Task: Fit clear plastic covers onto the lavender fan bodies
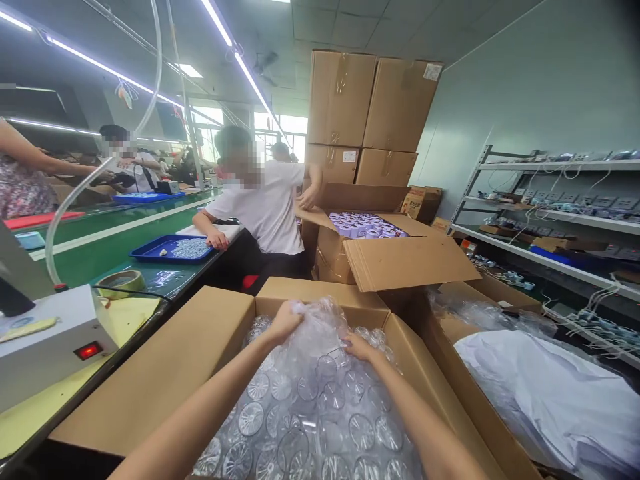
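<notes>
Both my hands are inside an open cardboard box [200, 360], at its far side. My left hand [286, 323] is closed on the gathered edge of a clear plastic bag [317, 333]. On the other side of the bunched film, my right hand [357, 343] pinches the same bag. Below and around the film lie many clear round plastic cups [251, 419], packed in rows with ribbed ends facing up. Part of them shows through the film, and the lower layers are hidden.
Left is a bench with a white machine [50, 347], a tape roll [120, 283] and a blue tray [173, 249] of small parts. A co-worker [270, 207] sits ahead beside a box of purple items [367, 225]. Right are a box with white sheeting [545, 393] and metal shelves [555, 213].
</notes>
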Action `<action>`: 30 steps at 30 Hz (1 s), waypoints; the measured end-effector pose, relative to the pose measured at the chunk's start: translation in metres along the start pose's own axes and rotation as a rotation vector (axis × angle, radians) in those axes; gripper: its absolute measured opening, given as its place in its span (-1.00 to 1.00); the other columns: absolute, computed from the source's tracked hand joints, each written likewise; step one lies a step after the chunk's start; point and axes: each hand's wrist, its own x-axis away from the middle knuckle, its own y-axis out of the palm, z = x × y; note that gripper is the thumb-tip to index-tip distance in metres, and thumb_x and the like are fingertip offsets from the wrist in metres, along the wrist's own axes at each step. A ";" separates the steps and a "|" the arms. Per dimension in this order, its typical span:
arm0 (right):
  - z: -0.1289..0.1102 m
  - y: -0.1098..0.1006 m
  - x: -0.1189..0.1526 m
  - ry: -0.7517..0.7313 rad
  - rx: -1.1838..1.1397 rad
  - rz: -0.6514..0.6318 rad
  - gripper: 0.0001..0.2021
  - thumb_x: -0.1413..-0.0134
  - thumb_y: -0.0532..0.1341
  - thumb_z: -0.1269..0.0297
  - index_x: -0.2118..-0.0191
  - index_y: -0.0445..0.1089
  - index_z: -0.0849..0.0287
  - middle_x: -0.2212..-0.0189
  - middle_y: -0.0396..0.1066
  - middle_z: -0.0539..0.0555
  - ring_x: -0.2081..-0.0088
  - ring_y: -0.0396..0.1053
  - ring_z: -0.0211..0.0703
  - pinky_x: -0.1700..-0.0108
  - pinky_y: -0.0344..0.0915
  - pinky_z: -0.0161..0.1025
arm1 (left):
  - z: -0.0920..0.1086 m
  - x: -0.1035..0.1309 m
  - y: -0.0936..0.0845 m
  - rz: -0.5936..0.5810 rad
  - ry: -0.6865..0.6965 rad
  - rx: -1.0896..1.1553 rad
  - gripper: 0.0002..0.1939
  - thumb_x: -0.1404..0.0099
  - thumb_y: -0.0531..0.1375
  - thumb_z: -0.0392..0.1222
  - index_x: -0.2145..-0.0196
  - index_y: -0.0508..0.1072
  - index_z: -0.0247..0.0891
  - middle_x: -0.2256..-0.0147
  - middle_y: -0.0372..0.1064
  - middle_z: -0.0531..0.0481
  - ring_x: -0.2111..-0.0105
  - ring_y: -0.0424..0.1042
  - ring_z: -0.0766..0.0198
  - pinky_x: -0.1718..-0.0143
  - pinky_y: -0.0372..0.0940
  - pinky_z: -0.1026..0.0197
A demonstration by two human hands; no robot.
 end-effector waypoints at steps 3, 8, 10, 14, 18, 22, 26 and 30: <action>0.010 0.000 -0.005 0.017 -0.023 -0.007 -0.74 -0.26 0.23 0.25 -0.01 0.37 0.24 -0.01 0.38 0.15 0.04 0.41 -0.02 0.03 0.40 0.02 | -0.030 0.011 -0.014 -0.005 -0.030 -0.108 -0.66 -0.37 0.14 -0.09 -0.02 0.37 -0.31 -0.01 0.36 -0.14 0.03 0.40 0.11 0.01 0.35 -0.07; 0.016 0.007 -0.014 0.068 -0.055 0.098 -0.76 -0.27 0.22 0.24 0.02 0.39 0.24 0.05 0.41 0.13 0.12 0.43 -0.08 0.09 0.43 -0.05 | -0.075 0.057 0.003 -0.283 0.010 -0.258 -0.33 0.00 0.41 -0.13 -0.09 0.40 -0.25 -0.22 0.17 -0.26 -0.02 0.40 -0.07 -0.10 0.25 -0.09; 0.014 0.012 -0.017 0.085 -0.066 0.153 -0.77 -0.28 0.21 0.24 0.03 0.39 0.23 0.05 0.41 0.13 0.12 0.43 -0.08 0.09 0.42 -0.05 | -0.085 0.069 0.016 -0.399 0.027 -0.288 -0.17 0.14 0.46 -0.16 -0.13 0.38 -0.15 -0.31 0.04 -0.22 -0.05 0.39 -0.17 -0.11 0.25 -0.06; 0.006 0.011 -0.021 0.085 -0.100 0.230 -0.78 -0.29 0.20 0.23 0.04 0.40 0.22 0.06 0.41 0.13 0.13 0.43 -0.09 0.09 0.42 -0.06 | -0.089 0.073 0.034 -0.494 0.038 -0.329 -0.29 -0.04 0.40 -0.09 -0.15 0.34 -0.12 -0.25 0.19 -0.15 -0.12 0.34 -0.09 -0.15 0.22 -0.06; -0.008 -0.009 -0.027 0.013 -0.164 0.255 -0.78 -0.28 0.21 0.23 0.05 0.40 0.24 0.10 0.43 0.11 0.17 0.44 -0.12 0.13 0.44 -0.09 | -0.084 0.069 0.042 -0.519 0.032 -0.389 -0.60 -0.30 0.22 -0.07 -0.05 0.39 -0.27 -0.02 0.40 -0.15 -0.01 0.41 0.07 -0.07 0.29 -0.12; -0.014 -0.040 -0.037 -0.041 -0.223 0.321 -0.77 -0.29 0.21 0.22 0.04 0.38 0.25 0.12 0.42 0.11 0.17 0.44 -0.11 0.14 0.44 -0.08 | -0.081 0.070 0.046 -0.507 0.025 -0.431 -0.71 -0.35 0.18 -0.10 0.04 0.42 -0.29 0.05 0.41 -0.12 0.06 0.43 0.14 0.00 0.35 -0.05; 0.001 -0.069 -0.027 -0.003 -0.190 0.340 -0.74 -0.30 0.19 0.21 -0.01 0.35 0.24 0.09 0.41 0.12 0.18 0.44 -0.10 0.17 0.45 -0.10 | -0.078 0.070 0.052 -0.448 -0.003 -0.435 -0.73 -0.36 0.15 -0.11 0.05 0.42 -0.29 0.05 0.41 -0.12 0.08 0.43 0.16 0.03 0.37 -0.02; 0.027 -0.065 0.004 0.044 -0.081 0.201 -0.76 -0.28 0.21 0.23 0.01 0.38 0.22 0.03 0.39 0.13 0.09 0.42 -0.06 0.06 0.41 -0.03 | -0.069 0.072 0.064 -0.388 -0.021 -0.395 -0.72 -0.36 0.16 -0.12 0.03 0.41 -0.30 0.02 0.39 -0.13 0.06 0.42 0.14 0.02 0.37 -0.03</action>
